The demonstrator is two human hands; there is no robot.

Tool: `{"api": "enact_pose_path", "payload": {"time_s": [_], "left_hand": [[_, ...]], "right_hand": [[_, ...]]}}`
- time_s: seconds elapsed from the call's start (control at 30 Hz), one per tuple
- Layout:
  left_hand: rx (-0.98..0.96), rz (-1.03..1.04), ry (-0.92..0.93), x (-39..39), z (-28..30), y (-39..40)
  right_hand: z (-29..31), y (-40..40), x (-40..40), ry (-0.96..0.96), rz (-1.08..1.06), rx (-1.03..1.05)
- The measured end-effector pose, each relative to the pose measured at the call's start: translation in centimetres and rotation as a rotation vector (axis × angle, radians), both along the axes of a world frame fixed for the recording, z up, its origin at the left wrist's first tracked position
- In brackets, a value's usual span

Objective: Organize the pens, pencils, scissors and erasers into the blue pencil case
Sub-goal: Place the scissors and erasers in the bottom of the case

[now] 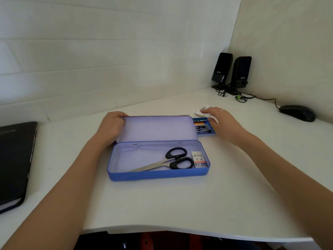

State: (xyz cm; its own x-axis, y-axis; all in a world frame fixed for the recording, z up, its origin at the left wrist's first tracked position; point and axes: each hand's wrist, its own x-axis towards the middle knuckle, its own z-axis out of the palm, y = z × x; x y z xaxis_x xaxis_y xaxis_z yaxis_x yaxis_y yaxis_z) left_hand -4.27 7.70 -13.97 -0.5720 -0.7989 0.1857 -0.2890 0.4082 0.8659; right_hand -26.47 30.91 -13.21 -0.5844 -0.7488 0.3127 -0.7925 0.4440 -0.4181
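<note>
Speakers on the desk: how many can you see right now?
2. One speaker stands in the far right corner of the desk; the second speaker stands right beside it, to its right. Both are upright, and nothing there looks able to hide a third.

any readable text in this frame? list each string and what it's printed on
"2B": on the sleeve of the eraser in the blue pencil case.
"考试": same sleeve, above the "2B".
Small print at the top of that sleeve: too small to read.
Logos on the two black speakers: blurred, unreadable.
Print on the white paper wrapper under the right hand: too blurred to read.
Nothing else carries text.
</note>
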Motion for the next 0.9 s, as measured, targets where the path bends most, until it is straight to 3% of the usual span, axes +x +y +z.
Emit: {"api": "enact_pose_path", "payload": {"time_s": [0.23,0.37,0.6,0.7,0.77,0.9], "left_hand": [[-0.099,0.026,-0.045,0.0,-0.2,0.4],[-0.124,0.054,-0.079,-0.2,-0.5,0.1],[-0.133,0.073,-0.056,-0.5,-0.9,-0.3],[-0.14,0.086,-0.057,-0.4,-0.9,-0.2],[-0.137,0.098,-0.062,-0.4,-0.8,-0.2],[-0.139,0.11,-0.107,-0.6,-0.5,0.2]], "right_hand": [[1.6,-5.7,0.6,-0.16,0.128,0.111],[1.6,-7.3,0.2,-0.097,0.162,0.27],[0.8,-6.8,-0.3,-0.203,0.117,-0.099],[1.9,-5.2,0.4,-0.288,0.075,-0.438],[3.4,-3.0,1.6,-0.388,0.138,-0.54],[5.4,1.5,6.0,-0.45,0.433,-0.143]]}}
